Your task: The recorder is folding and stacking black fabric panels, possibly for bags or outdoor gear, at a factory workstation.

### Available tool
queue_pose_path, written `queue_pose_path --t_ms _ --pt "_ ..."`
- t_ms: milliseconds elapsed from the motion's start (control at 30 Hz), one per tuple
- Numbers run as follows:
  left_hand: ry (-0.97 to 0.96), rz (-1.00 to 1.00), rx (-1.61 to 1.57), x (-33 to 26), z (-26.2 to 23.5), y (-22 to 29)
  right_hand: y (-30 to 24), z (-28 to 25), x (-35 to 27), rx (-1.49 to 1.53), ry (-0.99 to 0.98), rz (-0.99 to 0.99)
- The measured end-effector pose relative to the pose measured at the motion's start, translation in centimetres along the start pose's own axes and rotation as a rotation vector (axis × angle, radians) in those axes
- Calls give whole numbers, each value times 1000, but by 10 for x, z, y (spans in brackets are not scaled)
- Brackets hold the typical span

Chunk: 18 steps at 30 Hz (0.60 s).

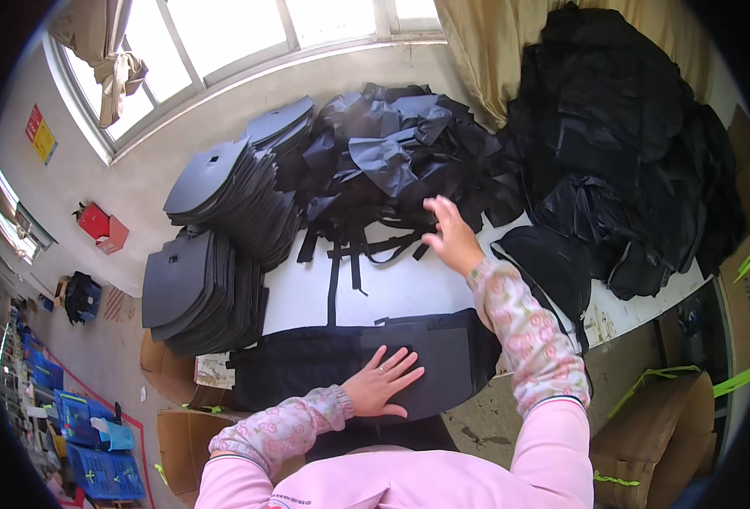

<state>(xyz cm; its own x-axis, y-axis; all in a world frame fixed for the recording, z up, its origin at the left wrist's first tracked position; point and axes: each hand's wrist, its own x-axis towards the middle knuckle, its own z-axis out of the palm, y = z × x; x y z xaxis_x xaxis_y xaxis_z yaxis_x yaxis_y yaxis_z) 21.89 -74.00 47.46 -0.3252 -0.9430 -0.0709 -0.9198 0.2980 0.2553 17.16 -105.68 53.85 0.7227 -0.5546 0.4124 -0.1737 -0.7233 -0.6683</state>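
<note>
My left hand (383, 382) lies flat with fingers spread on a dark grey stiff panel (443, 360). That panel rests on a black fabric piece (294, 360) at the near edge of the white table (303, 297). Farther forward, my right hand (455, 242) reaches over the table with its fingers apart and nothing visible in them. Just beyond it is a loose heap of black fabric pieces (383, 161) with straps hanging toward me. A curved black fabric piece (549, 263) lies to the right of my right forearm.
Stacked dark grey panels (192, 284) stand at the table's left. A tall pile of black bags or fabric (621, 153) fills the right back. Cardboard boxes (659, 433) stand below on both sides. Blue baskets (107, 471) are on the floor far left.
</note>
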Motion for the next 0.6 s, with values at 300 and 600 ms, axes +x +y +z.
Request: queue_pose_path --t_ms 300,600 --pt "600 -189 -397 -13 -40 -37 -20 62 55 -661 -66 -224" --pt "832 -588 -1516 5 -73 -151 -102 89 -82 -277 -261 -751"
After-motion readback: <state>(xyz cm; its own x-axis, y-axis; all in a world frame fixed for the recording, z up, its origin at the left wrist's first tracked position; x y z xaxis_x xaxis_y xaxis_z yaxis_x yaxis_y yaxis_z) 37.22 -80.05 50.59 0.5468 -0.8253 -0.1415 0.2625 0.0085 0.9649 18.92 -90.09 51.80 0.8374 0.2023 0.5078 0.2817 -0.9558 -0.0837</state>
